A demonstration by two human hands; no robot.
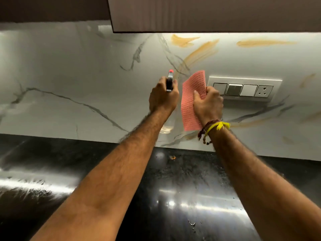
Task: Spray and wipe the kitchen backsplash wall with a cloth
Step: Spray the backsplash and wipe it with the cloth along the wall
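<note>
Spray bottle (169, 81): I see only its dark head with a red nozzle tip sticking up above my left hand (163, 97). The clear body below the fist is a faint, blurred shape against the wall, and I cannot tell whether it holds any liquid.
Left hand: fingers are wrapped round the bottle's neck, nozzle pointing at the far wall. The trigger finger is hidden behind the bottle head.
Cloth (192, 101): a pink waffle-textured sheet, hanging upright just right of the bottle. Its right edge is covered by my right hand (207, 103), and its lower corner drops behind the wrist.
Right hand: fingers are curled and pinch the cloth along its right side. I cannot tell if the cloth touches the wall or hangs just in front of it.
Backsplash wall (78, 66): white marble look with grey veins. Yellow-brown smears (199, 51) sit above and to the right of both hands, and more lie at the far right, some too faint to outline.
Switch panel (245, 88): mounted on the wall just right of the cloth. Its left end is hidden by my right hand.
Wrist threads (214, 127): red and yellow bands on the right wrist.
Counter (182, 180): black, glossy, near side under my forearms, with glare streaks and small specks I cannot identify.
Cabinet (208, 14): overhead, cut off by the top edge.
</note>
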